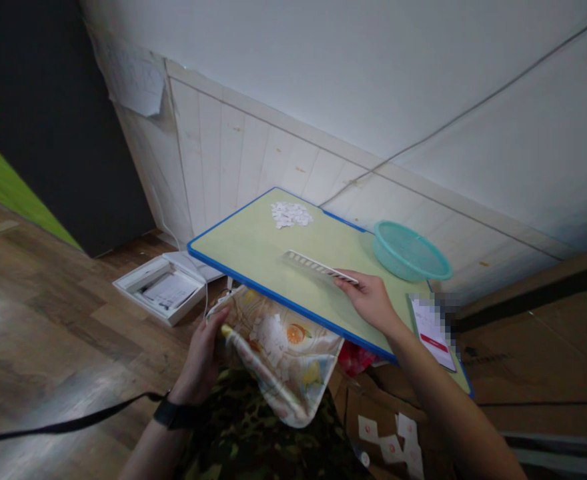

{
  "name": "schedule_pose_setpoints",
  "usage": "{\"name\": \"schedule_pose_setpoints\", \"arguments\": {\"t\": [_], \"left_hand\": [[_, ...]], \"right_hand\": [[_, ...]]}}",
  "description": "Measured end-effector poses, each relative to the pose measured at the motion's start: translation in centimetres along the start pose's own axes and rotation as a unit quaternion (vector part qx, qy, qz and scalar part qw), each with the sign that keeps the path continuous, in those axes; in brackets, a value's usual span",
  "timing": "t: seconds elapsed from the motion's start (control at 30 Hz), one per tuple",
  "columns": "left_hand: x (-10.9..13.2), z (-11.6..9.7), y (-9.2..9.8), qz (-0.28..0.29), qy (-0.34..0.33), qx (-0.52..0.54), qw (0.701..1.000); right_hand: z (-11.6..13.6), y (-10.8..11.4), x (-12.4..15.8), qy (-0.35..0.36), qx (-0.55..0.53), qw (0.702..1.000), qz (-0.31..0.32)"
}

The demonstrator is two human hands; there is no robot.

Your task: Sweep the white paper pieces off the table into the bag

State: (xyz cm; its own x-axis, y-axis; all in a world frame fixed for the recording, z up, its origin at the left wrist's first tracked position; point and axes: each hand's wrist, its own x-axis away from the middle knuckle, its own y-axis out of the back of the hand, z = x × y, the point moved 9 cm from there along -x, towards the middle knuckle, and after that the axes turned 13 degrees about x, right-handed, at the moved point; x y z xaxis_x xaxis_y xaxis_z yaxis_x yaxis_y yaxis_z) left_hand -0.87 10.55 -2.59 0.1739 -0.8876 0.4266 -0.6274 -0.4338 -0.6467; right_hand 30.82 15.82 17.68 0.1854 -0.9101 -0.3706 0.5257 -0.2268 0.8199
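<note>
My right hand (366, 297) is closed around one end of a long white slotted strip (313, 265), which I hold just over the pale green tabletop (253, 250) with its blue edge. Whether the strip touches the top I cannot tell. My left hand (206, 347) grips the left edge of a shiny fruit-print cloth (288, 360), which hangs below the table's near edge over my lap. Small white scraps (272, 333) lie on that cloth. Toward the table's far left corner lies a pile of white paper bits (290, 215).
A turquoise plastic basin (409, 252) stands at the table's back right, with a phone (431, 333) in front of it. An open white box (166, 290) sits on the floor at left. Several small white packets (391, 448) lie below right. A cable (423, 139) crosses the wall.
</note>
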Motion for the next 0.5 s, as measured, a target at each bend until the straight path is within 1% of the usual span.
{"name": "schedule_pose_setpoints", "arguments": {"t": [0.13,0.3,0.4,0.5], "left_hand": [[-0.1,0.2,0.1,0.000,0.008,-0.002,1.000],[-0.1,0.0,0.2,-0.003,0.010,0.001,1.000],[-0.2,0.1,0.5,-0.012,0.012,0.003,1.000],[-0.6,0.5,1.1,-0.030,0.020,-0.002,0.999]], "right_hand": [[-1.5,-0.7,-1.4,-0.007,0.008,1.000,-0.013],[-3.9,-0.9,-3.6,-0.015,0.048,0.999,-0.016],[-6.5,0.0,-5.3,-0.043,0.070,0.996,-0.034],[-9.6,1.7,-7.4,-0.075,0.070,0.992,-0.078]]}}
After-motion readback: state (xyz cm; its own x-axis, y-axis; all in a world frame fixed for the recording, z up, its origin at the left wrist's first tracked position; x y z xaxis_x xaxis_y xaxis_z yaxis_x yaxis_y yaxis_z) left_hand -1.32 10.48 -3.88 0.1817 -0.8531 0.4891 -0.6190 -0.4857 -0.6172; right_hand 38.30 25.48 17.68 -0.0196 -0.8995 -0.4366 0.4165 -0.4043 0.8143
